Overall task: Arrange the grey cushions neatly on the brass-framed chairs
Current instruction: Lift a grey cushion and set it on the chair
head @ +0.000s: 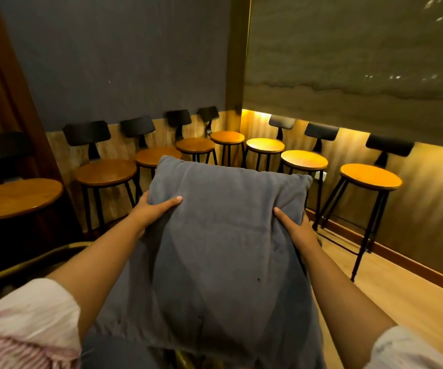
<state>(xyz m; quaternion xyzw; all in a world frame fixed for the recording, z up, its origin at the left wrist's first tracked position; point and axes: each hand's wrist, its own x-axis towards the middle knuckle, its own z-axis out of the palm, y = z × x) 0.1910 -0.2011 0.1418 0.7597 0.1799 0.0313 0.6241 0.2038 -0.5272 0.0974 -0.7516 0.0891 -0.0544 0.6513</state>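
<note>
A large grey cushion (223, 235) fills the middle of the view, held up in front of me by both hands. My left hand (153, 211) grips its left edge, thumb lying across the front. On the right edge sits my right hand (295, 227), thumb also on the front and fingers behind. A curved brass chair frame (25, 265) shows at the lower left, below my left forearm, and a bit of brass (185, 359) peeks out under the cushion's bottom edge. The chair's seat is hidden by the cushion and my arms.
Several wooden round-seat bar stools (369, 177) with black backs and legs line both walls into the corner. A round wooden table top (15, 198) sits at the left. Lit skirting runs along the right wall. Pale wooden floor (406, 294) lies open to the right.
</note>
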